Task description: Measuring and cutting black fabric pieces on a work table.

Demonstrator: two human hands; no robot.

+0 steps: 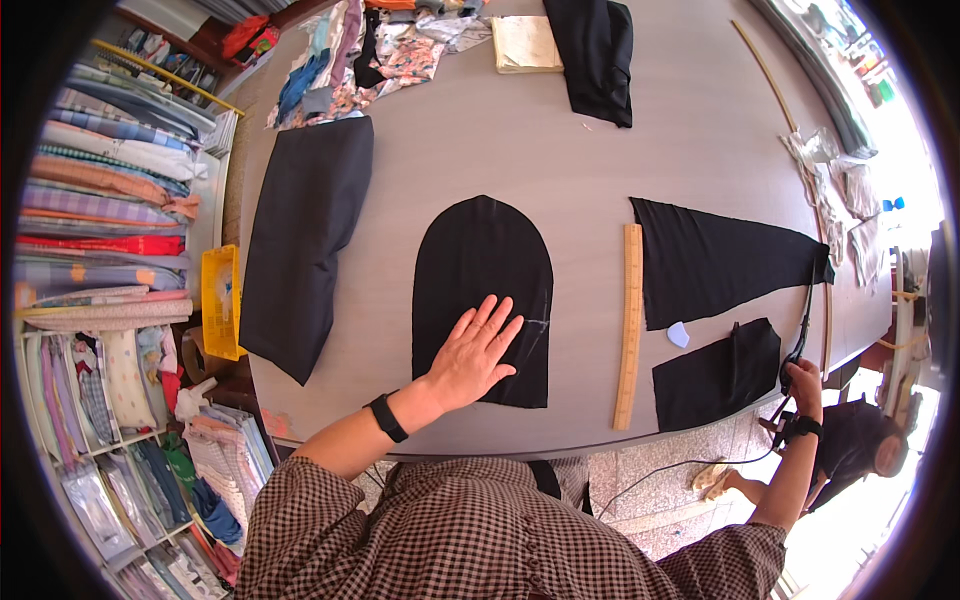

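My left hand (471,356) lies flat, fingers spread, on a black fabric piece (484,255) with a rounded top and chalk marks at its right side. Out at the right table edge, my right hand (804,386) grips a pair of black-handled scissors (801,330). Their blades point away from me, over the narrow end of a tapered black fabric piece (712,259). A smaller black fabric piece (716,379) lies to the left of that hand. Between the two pieces is a light blue tailor's chalk (678,334). A wooden ruler (628,326) lies left of them.
Folded black fabric (307,232) lies at left on the table. Patterned scraps (405,60), a notebook (527,45) and more black cloth (600,60) are at the far side. A yellow basket (220,302) and fabric shelves stand left. Another person (847,450) is beyond the right edge.
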